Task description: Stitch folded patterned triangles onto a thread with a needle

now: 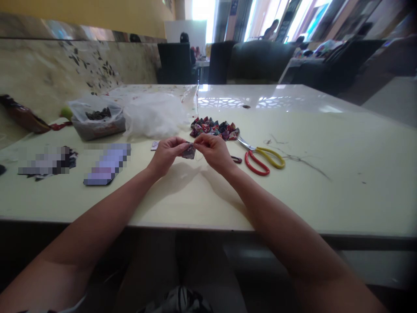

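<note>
Just above the middle of the table, my left hand (167, 154) pinches a small dark patterned fabric piece (188, 152) between thumb and fingers. Beside it my right hand (213, 150) is closed in a pinch at the fabric's upper right edge. What its fingertips grip is too small to make out. A thin thread (197, 156) loops down between the fabric and my right hand. Behind my hands lies a cluster of small stuffed fabric pieces (215, 128) in red, blue and dark prints.
Scissors (263, 161) with red and yellow handles lie to the right, near loose threads (306, 163). White stuffing (156, 114) and a plastic-lined container (97, 124) stand back left. A phone (107, 165) and fabric scraps (48, 163) lie left. Chairs (260, 61) and people are beyond the table.
</note>
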A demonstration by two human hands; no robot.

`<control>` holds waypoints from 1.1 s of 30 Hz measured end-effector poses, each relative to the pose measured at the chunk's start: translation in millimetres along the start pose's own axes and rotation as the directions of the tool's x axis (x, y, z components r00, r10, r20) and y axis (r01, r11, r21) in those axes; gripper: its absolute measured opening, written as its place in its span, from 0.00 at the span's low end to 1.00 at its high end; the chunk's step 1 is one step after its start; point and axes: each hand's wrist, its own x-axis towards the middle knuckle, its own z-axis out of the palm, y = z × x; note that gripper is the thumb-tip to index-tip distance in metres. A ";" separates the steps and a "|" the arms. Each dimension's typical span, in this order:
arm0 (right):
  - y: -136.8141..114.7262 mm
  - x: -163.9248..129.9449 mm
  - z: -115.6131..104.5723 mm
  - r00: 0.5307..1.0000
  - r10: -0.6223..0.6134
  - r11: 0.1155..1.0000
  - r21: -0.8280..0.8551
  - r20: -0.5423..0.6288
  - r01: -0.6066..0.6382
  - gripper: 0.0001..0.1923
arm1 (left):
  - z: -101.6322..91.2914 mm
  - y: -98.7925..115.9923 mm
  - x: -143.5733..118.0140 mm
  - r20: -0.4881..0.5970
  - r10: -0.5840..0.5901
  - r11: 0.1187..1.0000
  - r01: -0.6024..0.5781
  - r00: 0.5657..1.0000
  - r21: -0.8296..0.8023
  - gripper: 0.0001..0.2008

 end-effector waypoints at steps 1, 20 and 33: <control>0.0 -0.1 0.0 1.000 0.003 1.000 0.005 0.003 -0.003 0.06 | -0.2 0.2 0.1 0.003 -0.010 1.000 0.010 1.000 -0.007 0.16; 10.6 1.4 -3.8 0.991 0.015 0.962 0.268 0.136 -0.051 0.09 | -4.5 5.1 1.4 0.202 -0.194 0.956 0.231 0.960 -0.183 0.13; 4.3 -1.5 0.1 0.996 -0.009 0.997 0.079 0.084 0.003 0.06 | 0.4 -1.7 0.0 0.165 -0.159 0.970 0.185 0.974 -0.158 0.17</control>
